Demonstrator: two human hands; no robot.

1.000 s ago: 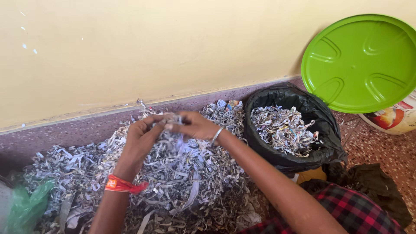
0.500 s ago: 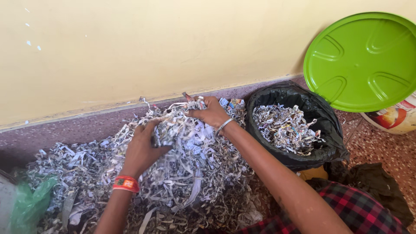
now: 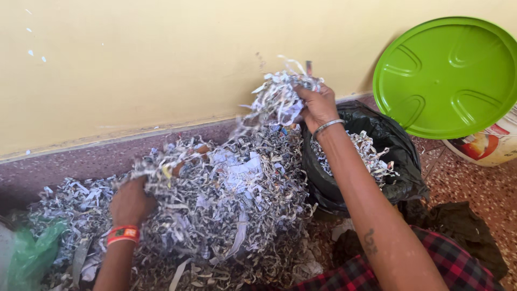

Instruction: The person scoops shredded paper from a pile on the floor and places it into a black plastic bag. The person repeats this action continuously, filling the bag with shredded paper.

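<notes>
— What is being handled?

— A big heap of shredded paper (image 3: 215,194), grey-white strips with a few coloured bits, lying on the floor against the foot of the yellow wall (image 3: 134,64). I'll place everything by that heap.

— And the right hand?

— The right hand (image 3: 318,105) is raised above the heap's far right edge, clenched around a bunch of shreds (image 3: 280,97) lifted clear of the heap, with loose strands trailing down from it. A metal bangle (image 3: 327,126) sits on that wrist.

— The left?

— The left hand (image 3: 131,202) is pressed into the heap's near left side, fingers buried in the strips and gripping a clump; how tightly, I cannot tell. An orange wristband (image 3: 123,234) circles that wrist.

— What lies around?

— Just right of the heap, touching it, stands a bin lined with a black bag (image 3: 398,156), already holding some shreds (image 3: 371,156). Beyond the bin, farther right of the heap, a round green lid (image 3: 447,75) leans upright against the wall, with a white bucket (image 3: 490,145) partly behind it. At the heap's left edge lies a crumpled green plastic bag (image 3: 29,253). Near right of the heap, a red-and-black checked cloth (image 3: 431,269) covers the person's lap.
</notes>
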